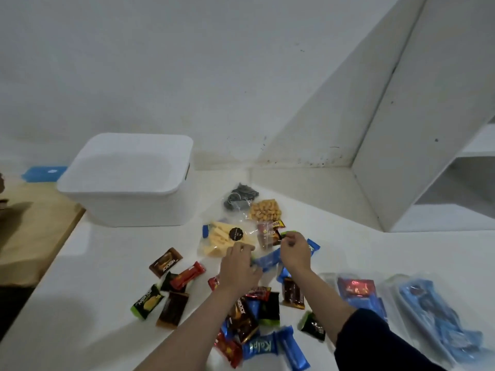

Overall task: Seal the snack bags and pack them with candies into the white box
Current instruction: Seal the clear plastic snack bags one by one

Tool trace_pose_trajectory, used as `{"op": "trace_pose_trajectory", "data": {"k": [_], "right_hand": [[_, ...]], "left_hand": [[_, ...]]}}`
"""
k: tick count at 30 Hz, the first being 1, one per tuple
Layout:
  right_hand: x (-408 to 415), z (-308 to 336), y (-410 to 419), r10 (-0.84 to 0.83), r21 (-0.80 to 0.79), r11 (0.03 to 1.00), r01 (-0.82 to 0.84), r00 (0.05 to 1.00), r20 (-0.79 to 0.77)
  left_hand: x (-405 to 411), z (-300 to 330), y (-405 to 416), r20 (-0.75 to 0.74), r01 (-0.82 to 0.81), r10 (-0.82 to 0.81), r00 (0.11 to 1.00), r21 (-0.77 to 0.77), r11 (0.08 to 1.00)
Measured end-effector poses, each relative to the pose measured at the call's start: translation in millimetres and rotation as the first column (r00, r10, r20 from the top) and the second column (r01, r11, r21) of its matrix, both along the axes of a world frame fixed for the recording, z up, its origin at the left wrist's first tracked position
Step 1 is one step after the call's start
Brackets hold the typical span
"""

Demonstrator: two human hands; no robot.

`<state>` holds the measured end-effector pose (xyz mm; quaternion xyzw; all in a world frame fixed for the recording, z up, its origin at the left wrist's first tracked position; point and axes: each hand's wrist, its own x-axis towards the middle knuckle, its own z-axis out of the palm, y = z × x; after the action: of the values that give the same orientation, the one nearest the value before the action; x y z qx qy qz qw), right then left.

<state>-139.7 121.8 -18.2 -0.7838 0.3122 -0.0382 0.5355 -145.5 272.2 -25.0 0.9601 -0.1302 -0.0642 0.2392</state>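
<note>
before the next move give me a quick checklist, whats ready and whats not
1. white box open for packing: not ok, its lid is on.
2. Snack bags within reach: ok, the cracker bag, the nut bag and the dark bag lie just past the hands.
3. Snack bags sealed: cannot tell, their tops are too blurred.
4. left hand free: cannot tell, it rests at the cracker bag's edge.
5. right hand free: not ok, its fingers pinch a small wrapped candy.
6. Candies gathered: not ok, the loose candies lie scattered on the table.
</note>
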Motion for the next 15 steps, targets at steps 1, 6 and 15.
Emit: {"op": "trace_pose_trajectory", "data": {"k": [1,6,15], "right_hand": [[9,-2,-2,-0.007,-0.002,1.000,0.007,1.000,-0.013],[47,-6,-9,0.051,0.007,0.999,-0.050,0.992,-0.118],[82,-22,-13,0.161,0.084,0.986,-0.146,0.961,-0.225]], "left_hand": [[4,-4,-3,0.026,0.045,-0.046,0.999,0.040,0.998],[18,-17,-20,0.054,0.248,-0.268,0.962,0.238,0.939],[34,-44,-29,-0.040,0.359,-0.425,0.904,0.608,0.708]]}}
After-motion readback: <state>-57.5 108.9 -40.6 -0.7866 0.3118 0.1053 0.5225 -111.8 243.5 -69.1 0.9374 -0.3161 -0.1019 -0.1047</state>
